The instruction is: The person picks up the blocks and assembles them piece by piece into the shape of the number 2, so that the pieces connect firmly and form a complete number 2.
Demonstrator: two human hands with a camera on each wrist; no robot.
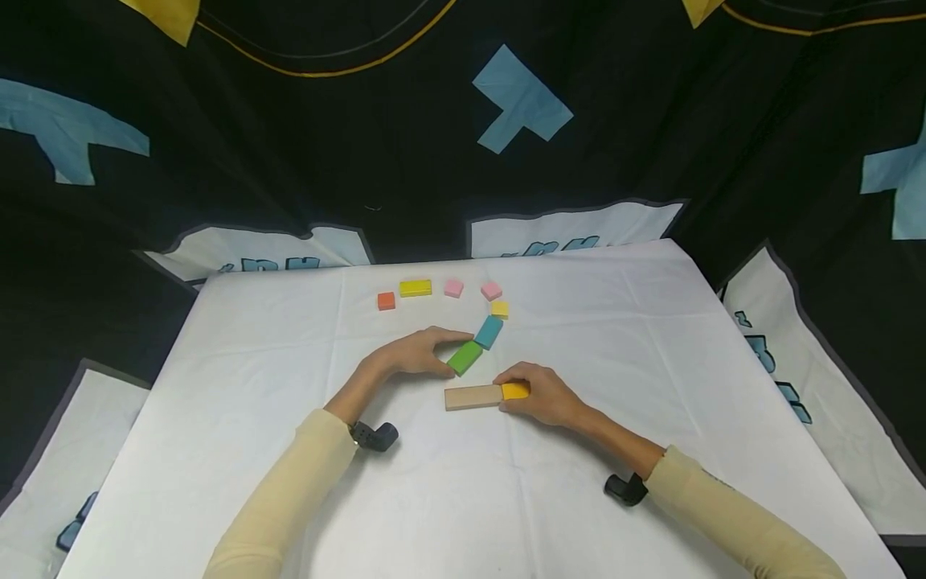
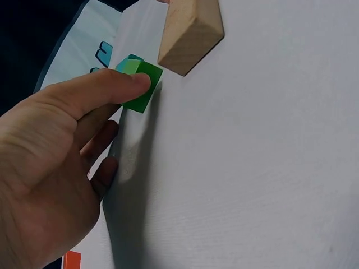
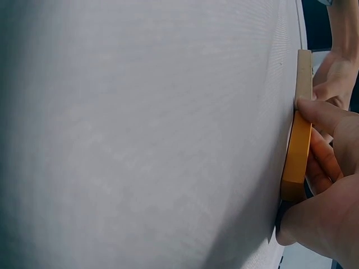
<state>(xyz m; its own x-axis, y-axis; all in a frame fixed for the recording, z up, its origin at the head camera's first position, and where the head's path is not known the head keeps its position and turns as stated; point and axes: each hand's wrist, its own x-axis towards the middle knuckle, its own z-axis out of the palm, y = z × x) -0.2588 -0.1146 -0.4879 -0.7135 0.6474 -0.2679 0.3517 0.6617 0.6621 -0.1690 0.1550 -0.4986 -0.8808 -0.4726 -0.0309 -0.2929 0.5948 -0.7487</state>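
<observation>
My left hand [image 1: 411,352] holds a green block [image 1: 465,359] between thumb and index finger. In the left wrist view the thumb lies against the end of that green block [image 2: 150,70]. The green block's far end meets a teal block [image 1: 489,331], with the left index fingertip close to where they join. My right hand [image 1: 544,394] grips an orange-yellow block [image 1: 515,392] that lies end to end with a plain wooden block [image 1: 472,397]. Seen from the right wrist, the thumb sits at the seam between the orange-yellow block [image 3: 296,154] and the wooden block [image 3: 304,73].
Beyond the teal block, a small yellow block [image 1: 499,310] and a pink block [image 1: 491,291] continue a curve. Leftward along it lie another pink block [image 1: 453,288], a longer yellow block [image 1: 415,288] and a red-orange block [image 1: 387,301]. A white cloth [image 1: 434,498] covers the table.
</observation>
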